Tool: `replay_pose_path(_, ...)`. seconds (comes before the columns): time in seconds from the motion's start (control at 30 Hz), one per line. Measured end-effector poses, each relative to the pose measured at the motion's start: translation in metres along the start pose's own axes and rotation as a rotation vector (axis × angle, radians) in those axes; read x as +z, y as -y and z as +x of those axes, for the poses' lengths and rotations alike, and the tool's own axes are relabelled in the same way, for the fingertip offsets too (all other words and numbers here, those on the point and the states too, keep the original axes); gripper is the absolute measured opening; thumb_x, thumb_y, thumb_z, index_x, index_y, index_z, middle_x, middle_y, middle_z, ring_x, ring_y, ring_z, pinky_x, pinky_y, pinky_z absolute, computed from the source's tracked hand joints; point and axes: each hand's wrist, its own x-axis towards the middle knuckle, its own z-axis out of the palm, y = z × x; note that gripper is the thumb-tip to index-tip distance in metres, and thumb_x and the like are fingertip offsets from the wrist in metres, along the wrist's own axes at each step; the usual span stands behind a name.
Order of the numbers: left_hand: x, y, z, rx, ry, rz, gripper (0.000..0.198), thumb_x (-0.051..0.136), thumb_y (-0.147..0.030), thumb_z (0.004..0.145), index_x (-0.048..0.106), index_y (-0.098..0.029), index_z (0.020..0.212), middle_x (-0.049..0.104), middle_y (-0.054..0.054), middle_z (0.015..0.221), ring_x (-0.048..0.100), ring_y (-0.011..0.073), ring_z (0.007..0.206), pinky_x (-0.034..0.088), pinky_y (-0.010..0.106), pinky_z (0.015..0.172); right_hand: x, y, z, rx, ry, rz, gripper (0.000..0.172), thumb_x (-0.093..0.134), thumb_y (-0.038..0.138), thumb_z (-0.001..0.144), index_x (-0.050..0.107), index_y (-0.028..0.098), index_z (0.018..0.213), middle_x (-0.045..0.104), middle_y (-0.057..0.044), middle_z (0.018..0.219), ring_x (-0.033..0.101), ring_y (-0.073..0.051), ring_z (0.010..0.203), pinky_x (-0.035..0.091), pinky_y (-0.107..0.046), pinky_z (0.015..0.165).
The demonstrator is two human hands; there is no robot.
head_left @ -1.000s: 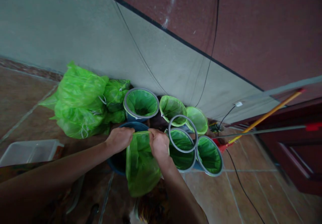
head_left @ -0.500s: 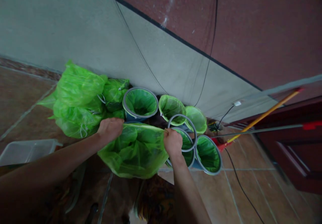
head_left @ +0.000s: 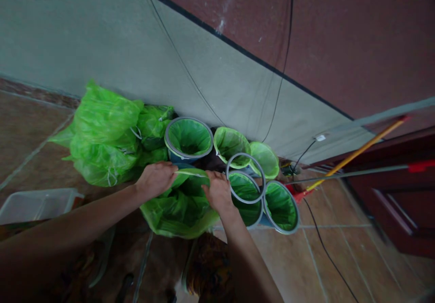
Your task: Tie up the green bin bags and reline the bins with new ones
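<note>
My left hand [head_left: 155, 179] and my right hand [head_left: 216, 191] both grip the mouth of a thin green plastic bag [head_left: 176, 210], fingers closed on its edge. The bag hangs open over a dark blue bin, which it almost wholly hides. Just beyond my hands stands a blue bin with a grey rim ring [head_left: 189, 138], lined in green. A loose grey ring [head_left: 245, 178] leans on the lined bins to the right of my right hand.
Tied, full green bags [head_left: 105, 135] are piled against the grey wall at the left. More lined bins [head_left: 280, 207] stand at the right. A clear plastic tub [head_left: 36, 204] sits at the lower left. Long-handled tools [head_left: 356, 158] and cables run along the right, by a dark door.
From a narrow hanging bag, my hands pulled the mouth wide apart, then came closer together again, lowering the opened bag over the dark bin.
</note>
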Motion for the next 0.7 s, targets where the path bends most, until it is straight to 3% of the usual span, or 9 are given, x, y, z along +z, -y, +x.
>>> replay_pose_path(0.07, 0.0, 0.001, 0.0, 0.007, -0.004, 0.0, 0.036, 0.038, -0.032, 0.095, 0.07, -0.018, 0.09, 0.072, 0.012, 0.096, 0.068, 0.0257, 0.094, 0.049, 0.032, 0.076, 0.002, 0.002, 0.002, 0.004, 0.037, -0.039, 0.026, 0.057, 0.025, 0.092, 0.069, 0.022, 0.115, 0.071, -0.01, 0.114, 0.061, -0.027, 0.112, 0.043, -0.038, 0.094)
replay_pose_path(0.2, 0.002, 0.007, 0.003, -0.043, 0.04, -0.05, 0.037, 0.036, -0.029, 0.096, 0.07, -0.018, 0.097, 0.073, 0.011, 0.097, 0.069, 0.0237, 0.088, 0.048, 0.032, 0.075, -0.001, 0.002, 0.004, 0.06, 0.111, -0.096, 0.032, 0.041, 0.021, 0.098, 0.073, 0.02, 0.094, 0.076, -0.01, 0.091, 0.069, -0.023, 0.091, 0.045, -0.034, 0.082)
replay_pose_path(0.43, -0.005, 0.013, 0.007, -0.166, 0.086, -0.079, 0.033, 0.041, -0.031, 0.094, 0.072, -0.018, 0.092, 0.074, 0.011, 0.083, 0.068, 0.024, 0.077, 0.046, 0.032, 0.07, -0.004, -0.005, 0.007, 0.049, 0.172, -0.014, 0.027, 0.05, 0.028, 0.096, 0.076, 0.02, 0.094, 0.077, -0.01, 0.096, 0.07, -0.02, 0.094, 0.045, -0.026, 0.079)
replay_pose_path(0.57, -0.007, 0.013, 0.005, -0.17, 0.07, -0.059, 0.035, 0.039, -0.032, 0.096, 0.07, -0.017, 0.095, 0.074, 0.011, 0.091, 0.067, 0.0236, 0.081, 0.046, 0.031, 0.071, -0.004, -0.006, 0.006, 0.094, 0.259, -0.084, 0.027, 0.052, 0.025, 0.094, 0.078, 0.017, 0.092, 0.077, -0.013, 0.098, 0.07, -0.023, 0.097, 0.047, -0.028, 0.08)
replay_pose_path(0.7, -0.003, 0.014, 0.006, -0.155, 0.064, -0.041, 0.034, 0.038, -0.032, 0.097, 0.069, -0.017, 0.093, 0.073, 0.011, 0.098, 0.067, 0.023, 0.084, 0.046, 0.03, 0.069, -0.012, -0.011, 0.005, 0.186, 0.239, -0.142, 0.033, 0.044, 0.02, 0.096, 0.076, 0.013, 0.1, 0.075, -0.016, 0.105, 0.069, -0.025, 0.101, 0.048, -0.03, 0.082)
